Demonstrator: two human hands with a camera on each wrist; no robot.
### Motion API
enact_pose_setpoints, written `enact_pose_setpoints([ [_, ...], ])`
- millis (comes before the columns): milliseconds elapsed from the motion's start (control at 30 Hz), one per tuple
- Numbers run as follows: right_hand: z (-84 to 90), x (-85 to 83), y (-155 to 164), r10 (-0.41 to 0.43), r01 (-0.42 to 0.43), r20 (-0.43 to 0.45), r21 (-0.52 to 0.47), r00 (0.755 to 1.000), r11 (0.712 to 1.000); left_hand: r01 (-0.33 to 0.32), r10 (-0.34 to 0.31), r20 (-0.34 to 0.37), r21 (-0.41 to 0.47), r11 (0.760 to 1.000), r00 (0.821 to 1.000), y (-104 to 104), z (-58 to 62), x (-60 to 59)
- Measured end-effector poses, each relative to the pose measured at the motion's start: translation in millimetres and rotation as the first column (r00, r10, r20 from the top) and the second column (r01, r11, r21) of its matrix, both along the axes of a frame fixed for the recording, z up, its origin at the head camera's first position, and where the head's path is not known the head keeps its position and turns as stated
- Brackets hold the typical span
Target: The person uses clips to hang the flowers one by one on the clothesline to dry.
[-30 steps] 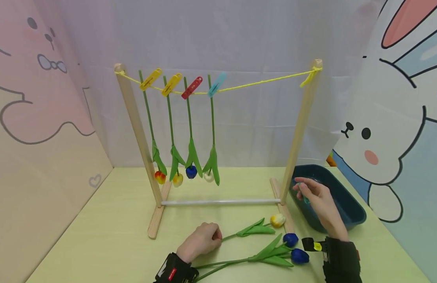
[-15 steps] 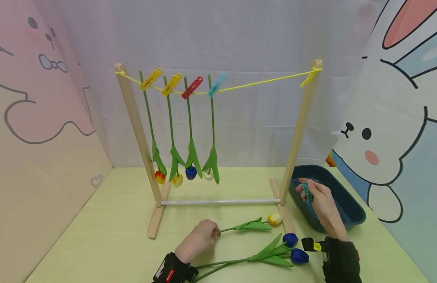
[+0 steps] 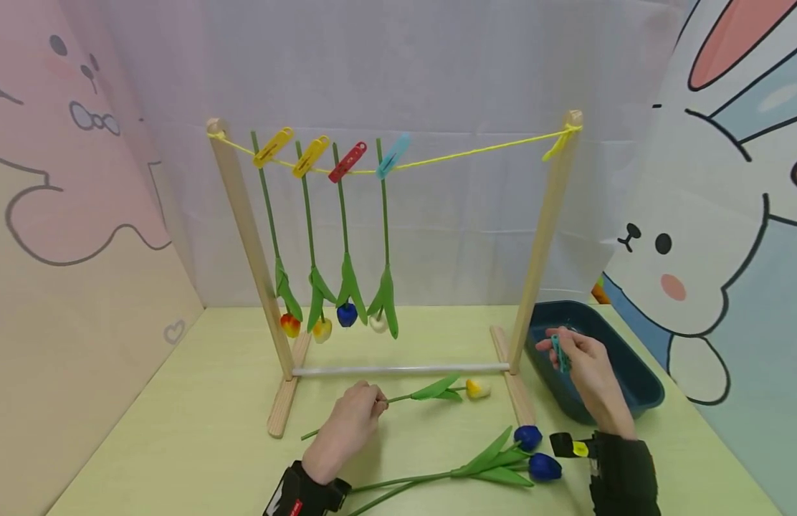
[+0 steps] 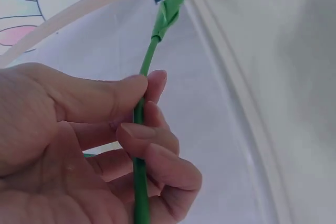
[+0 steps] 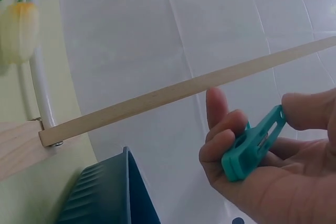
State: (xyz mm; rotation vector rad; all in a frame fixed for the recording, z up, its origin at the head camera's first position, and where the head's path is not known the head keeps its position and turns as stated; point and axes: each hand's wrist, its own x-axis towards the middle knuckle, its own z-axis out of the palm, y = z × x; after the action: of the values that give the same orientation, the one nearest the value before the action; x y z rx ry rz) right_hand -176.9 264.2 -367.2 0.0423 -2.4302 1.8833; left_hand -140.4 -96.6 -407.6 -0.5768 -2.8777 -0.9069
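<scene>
My left hand (image 3: 350, 426) pinches the green stem of a yellow-and-white artificial tulip (image 3: 437, 389), seen close in the left wrist view between thumb and curled fingers (image 4: 163, 140). The tulip's bloom points right, just in front of the rack's white crossbar (image 3: 398, 370). At the right, my right hand (image 3: 588, 369) holds a teal clothespin (image 5: 252, 145) between thumb and fingers, over the dark blue basin (image 3: 643, 373). Two blue tulips (image 3: 495, 462) lie on the table in front, their stem ends hidden by the left sleeve.
A wooden rack (image 3: 545, 236) carries a yellow string (image 3: 476, 152). Several tulips hang from it head down, held by yellow, red (image 3: 348, 162) and light blue (image 3: 393, 155) clothespins toward the left. The basin stands beside the rack's right foot (image 3: 514, 380).
The left hand has lifted the yellow-and-white tulip and moved it left and away from me. The right hand has turned the clothespin more into view, staying over the basin.
</scene>
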Motion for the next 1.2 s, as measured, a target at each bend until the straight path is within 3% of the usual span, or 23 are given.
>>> enact_pose_setpoints([
  [133, -0.7, 1.4, -2, -0.023, 0.025, -0.052, 0.046, 0.998, 0.999, -0.045, 0.043, -0.104, -0.016, 0.999, 0.994, -1, 8.6, 3.5],
  [367, -7.2, 2.3, -1, 0.004, -0.02, -0.178, -0.085, 0.984, 0.996, -0.057, 0.059, -0.189, 0.014, 0.998, 0.98, -2, 14.4, 4.6],
  [500, -7.2, 1.9, -2, -0.018, 0.001, -0.203, -0.081, 0.979, 0.997, -0.074, 0.076, -0.305, 0.019, 0.997, 0.949, -1, 15.1, 3.8],
  [667, -6.1, 2.1, -3, -0.02, 0.004, -0.195, -0.08, 0.981, 0.997, -0.091, 0.081, -0.478, 0.003, 0.996, 0.875, 1, 14.1, -0.3],
  [867, -7.1, 2.7, -4, 0.019, -0.049, -0.194, -0.15, 0.981, 0.987, -0.09, 0.038, -0.622, -0.052, 0.995, 0.782, 0, 11.1, -3.6],
  [1100, -4.4, 1.7, -5, 0.038, -0.069, -0.158, -0.199, 0.987, 0.977, -0.216, 0.018, -0.769, -0.156, 0.964, 0.638, -3, 9.1, -6.3],
  [1200, -3.7, 1.2, -5, 0.06, -0.096, -0.157, -0.233, 0.986, 0.968, -0.245, 0.036, -0.799, -0.141, 0.959, 0.601, -4, 10.3, -6.3],
])
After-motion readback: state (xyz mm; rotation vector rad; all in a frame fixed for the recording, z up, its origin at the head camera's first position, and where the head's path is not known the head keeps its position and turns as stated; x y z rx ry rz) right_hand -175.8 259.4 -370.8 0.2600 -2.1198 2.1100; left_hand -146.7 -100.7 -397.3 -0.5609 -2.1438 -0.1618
